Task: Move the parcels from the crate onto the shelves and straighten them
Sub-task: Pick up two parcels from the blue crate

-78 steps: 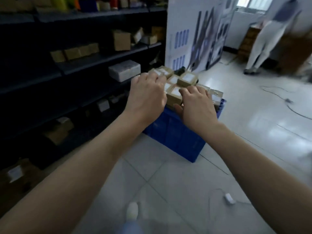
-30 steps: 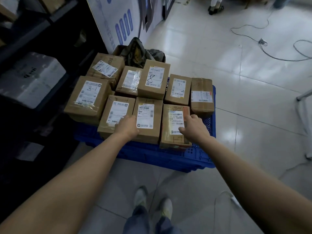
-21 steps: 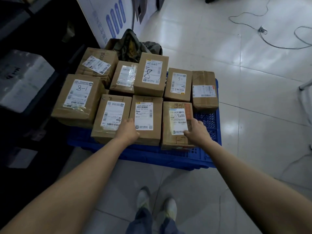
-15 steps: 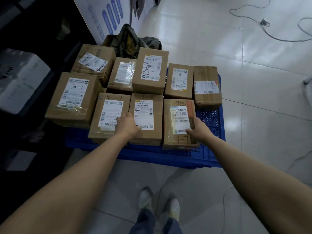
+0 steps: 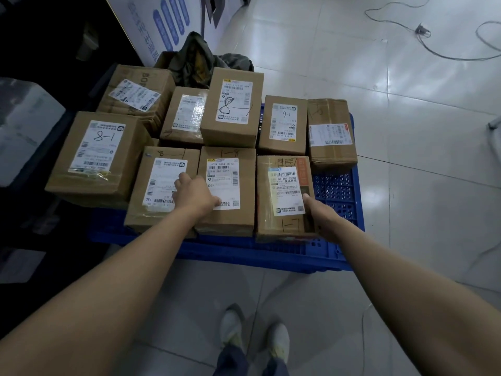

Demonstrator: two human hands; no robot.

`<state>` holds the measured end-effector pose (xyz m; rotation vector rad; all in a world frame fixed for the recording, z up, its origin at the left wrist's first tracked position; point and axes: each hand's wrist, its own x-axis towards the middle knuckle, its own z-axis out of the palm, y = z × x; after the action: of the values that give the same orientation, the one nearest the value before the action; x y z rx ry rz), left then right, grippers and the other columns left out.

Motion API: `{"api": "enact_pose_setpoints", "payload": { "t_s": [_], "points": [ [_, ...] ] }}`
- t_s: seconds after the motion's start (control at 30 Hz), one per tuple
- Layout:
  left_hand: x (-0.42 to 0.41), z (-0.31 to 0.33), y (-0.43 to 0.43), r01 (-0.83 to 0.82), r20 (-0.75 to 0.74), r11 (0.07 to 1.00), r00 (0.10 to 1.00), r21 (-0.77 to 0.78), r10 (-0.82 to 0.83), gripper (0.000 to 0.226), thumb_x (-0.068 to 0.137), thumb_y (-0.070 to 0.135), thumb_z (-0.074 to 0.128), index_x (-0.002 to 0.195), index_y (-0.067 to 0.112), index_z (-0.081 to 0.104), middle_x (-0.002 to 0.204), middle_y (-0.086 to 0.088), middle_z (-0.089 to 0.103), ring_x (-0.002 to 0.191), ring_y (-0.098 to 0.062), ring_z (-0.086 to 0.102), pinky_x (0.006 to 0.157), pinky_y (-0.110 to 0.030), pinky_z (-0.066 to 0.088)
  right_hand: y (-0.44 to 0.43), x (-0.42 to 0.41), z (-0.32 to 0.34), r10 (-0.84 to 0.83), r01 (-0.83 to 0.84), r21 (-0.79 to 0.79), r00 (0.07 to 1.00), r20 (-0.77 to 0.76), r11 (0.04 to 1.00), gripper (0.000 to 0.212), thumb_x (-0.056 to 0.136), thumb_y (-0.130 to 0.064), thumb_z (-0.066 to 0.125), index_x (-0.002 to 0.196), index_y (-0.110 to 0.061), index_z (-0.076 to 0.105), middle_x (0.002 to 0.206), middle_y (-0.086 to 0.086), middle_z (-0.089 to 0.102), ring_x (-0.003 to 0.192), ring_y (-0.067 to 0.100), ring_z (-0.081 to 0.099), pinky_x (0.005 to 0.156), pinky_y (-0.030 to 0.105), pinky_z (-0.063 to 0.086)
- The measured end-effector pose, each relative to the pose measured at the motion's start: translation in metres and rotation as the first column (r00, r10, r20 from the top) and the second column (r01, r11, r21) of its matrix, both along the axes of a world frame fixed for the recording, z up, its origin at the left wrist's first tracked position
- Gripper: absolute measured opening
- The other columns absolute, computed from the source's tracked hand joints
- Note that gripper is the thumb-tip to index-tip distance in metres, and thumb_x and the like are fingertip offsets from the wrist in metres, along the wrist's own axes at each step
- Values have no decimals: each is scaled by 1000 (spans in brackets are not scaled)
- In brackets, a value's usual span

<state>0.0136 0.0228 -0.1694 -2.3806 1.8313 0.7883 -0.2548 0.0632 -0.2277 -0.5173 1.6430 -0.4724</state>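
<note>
Blue crate [image 5: 271, 253] on pale tiles [image 5: 406, 185]; shelving [image 5: 40, 63] perhaps left.

A grey cable [image 5: 444, 47] is trailing across the far right floor tiles [image 5: 423, 185], while a white signboard [image 5: 162, 25] is leaning far left.

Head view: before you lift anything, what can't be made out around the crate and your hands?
- Blue crate: its inside and depth, hidden under the parcels.
- Right hand: fingers hidden behind the near-right parcel, so grip unclear.
- Left hand: fingertips curled out of sight.
- Shelves: too dark, cut off by the left edge.
</note>
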Motion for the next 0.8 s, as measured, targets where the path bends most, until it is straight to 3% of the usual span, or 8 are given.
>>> {"api": "enact_pose_setpoints", "payload": {
  "t_s": [0.07,0.2,0.33,0.43,0.47,0.6,0.7,0.8],
  "points": [
    [-6,0,0,-44,-10,999,999,20,44,57,77,32,75,121,7,48,134,-17,33,123,-33,35,102,-44,35,1,0,-5,-32,31,28,998,56,999,53,97,-51,42,127,-10,57,113,11,69,102,28,67,96,45,51],
    [-14,-1,-2,-122,-17,992,992,42,123,77,71,36,80,129,4,39,137,-18,30,127,-34,30,104,-46,32,4,-3,-11,-52,46,65,994,98,997,51,93,-58,45,116,-16,63,109,10,70,102,28,65,91,45,51],
    [-16,1,-7,-148,-19,986,989,74,150,92,67,35,84,135,1,32,139,-20,30,129,-35,29,105,-46,32,8,-5,-10,-48,39,53,983,176,998,52,88,-59,54,120,-18,62,109,9,72,103,29,68,95,51,50],
    [-16,3,-8,-158,0,982,987,100,159,99,64,35,85,137,-1,29,139,-20,31,129,-35,30,105,-45,33,13,-7,-15,-119,103,79,961,250,992,75,73,-57,69,133,-19,47,113,13,70,99,32,70,79,55,56],
    [-16,3,-8,-172,-4,980,985,103,173,100,63,34,86,137,0,29,139,-20,31,129,-35,31,105,-45,33,16,-8,-16,-141,120,93,953,268,988,79,70,-55,71,135,-19,43,114,14,70,98,33,70,75,53,57],
    [-17,2,-8,-232,-35,965,971,119,238,91,64,33,86,132,1,36,139,-20,33,129,-35,33,105,-46,33,25,-17,-19,-138,124,71,954,264,990,44,90,-44,57,121,-12,58,101,14,70,93,31,66,76,43,53],
    [-20,1,0,-214,-94,966,969,143,229,59,69,30,83,111,6,48,134,-16,38,123,-35,41,96,-44,39,25,-27,-16,-135,129,38,965,224,991,49,88,-44,59,124,-10,57,102,13,69,91,29,67,75,40,54],
    [-25,-6,5,-245,-326,962,906,119,271,75,68,22,83,125,18,34,130,-10,44,115,-31,50,93,-42,47,24,-37,-10,-139,138,19,971,194,990,59,87,-42,63,134,-14,42,111,14,64,90,29,66,62,38,56]
  ]
}}
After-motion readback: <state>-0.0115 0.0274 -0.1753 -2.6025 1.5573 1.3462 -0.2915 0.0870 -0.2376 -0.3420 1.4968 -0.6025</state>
